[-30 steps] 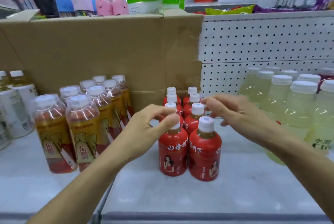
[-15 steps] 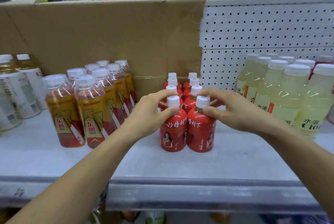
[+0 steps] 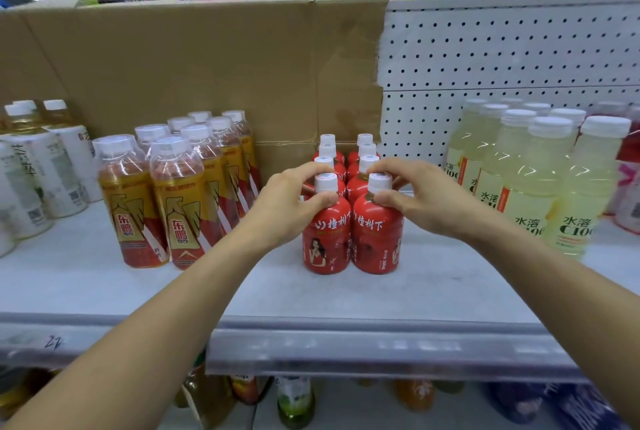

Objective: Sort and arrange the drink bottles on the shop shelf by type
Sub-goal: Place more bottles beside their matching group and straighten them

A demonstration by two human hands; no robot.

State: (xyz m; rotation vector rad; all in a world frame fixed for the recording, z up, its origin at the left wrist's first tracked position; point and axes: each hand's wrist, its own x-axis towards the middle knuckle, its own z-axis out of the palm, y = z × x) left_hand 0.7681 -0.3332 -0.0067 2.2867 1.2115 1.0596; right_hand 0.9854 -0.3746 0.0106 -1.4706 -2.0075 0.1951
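Pale grey shop shelf (image 3: 346, 294), metal front rail below. Left hand (image 3: 287, 207) fingers (image 3: 320, 201) pinch neck of front-left red bottle (image 3: 325, 242); right hand (image 3: 426, 201) fingers (image 3: 388, 199) pinch neck of front-right red bottle (image 3: 377, 239). Both bottles upright, touching, heading two rows of red bottles running back beyond fingers. Amber bottles (image 3: 180, 201) left of left fingers; pale yellow bottles (image 3: 540, 187) right of right fingers. Cardboard box (image 3: 194, 65) and white pegboard (image 3: 502, 55) behind.

Bright, even light, wide-angle view

Soft shadows were cast under the red bottles (image 3: 351, 239); edges were bowed by the lens, and the lower shelf (image 3: 381, 346) was blurred.
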